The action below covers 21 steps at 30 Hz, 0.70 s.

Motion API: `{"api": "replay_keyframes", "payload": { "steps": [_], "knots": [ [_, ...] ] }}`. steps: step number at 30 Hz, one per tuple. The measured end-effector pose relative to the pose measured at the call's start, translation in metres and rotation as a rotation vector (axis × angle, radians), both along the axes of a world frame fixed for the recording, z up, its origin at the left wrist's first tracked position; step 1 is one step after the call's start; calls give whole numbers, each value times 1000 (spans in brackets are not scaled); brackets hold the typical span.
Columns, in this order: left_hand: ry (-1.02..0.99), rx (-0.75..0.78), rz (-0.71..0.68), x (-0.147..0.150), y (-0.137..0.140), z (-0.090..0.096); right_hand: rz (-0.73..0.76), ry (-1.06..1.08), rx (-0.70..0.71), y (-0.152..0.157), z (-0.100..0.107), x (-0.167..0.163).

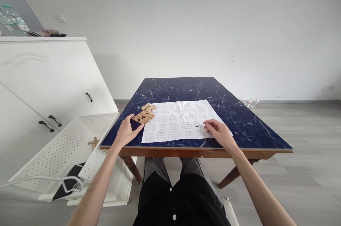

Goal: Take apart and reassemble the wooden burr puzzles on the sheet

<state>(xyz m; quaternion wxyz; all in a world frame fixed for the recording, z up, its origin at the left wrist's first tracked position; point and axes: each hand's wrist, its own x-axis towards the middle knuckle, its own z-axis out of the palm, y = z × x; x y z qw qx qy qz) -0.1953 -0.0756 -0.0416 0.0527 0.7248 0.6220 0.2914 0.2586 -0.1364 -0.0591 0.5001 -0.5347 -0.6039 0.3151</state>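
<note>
A large white printed sheet (183, 119) lies on the dark blue marbled table (181, 89). Small wooden pieces with dark cut-out marks (145, 116) sit at the sheet's left side, several in a row and some stacked behind, overlapping its edge. My left hand (126, 132) rests against the near-left end of the row, thumb and forefinger spread along it. On the sheet's right part, my right hand (220, 132) lies with loosely bent fingers and nothing visible in them. Two tiny dark spots show on the paper left of these fingertips; I cannot tell what they are.
Left of the table stand a white perforated basket (57, 151) and a white cabinet (53, 66) with plastic bottles (16, 22) on top. A small clear plastic item (252, 102) is on the floor by the wall. My legs are under the table's front edge.
</note>
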Motion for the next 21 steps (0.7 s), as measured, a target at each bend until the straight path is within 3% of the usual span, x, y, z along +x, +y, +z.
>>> {"api": "replay_keyframes", "payload": {
  "steps": [21],
  "knots": [
    [21,1,0,0,0,-1,-8,-9,-4,-2,0,0]
  ]
}}
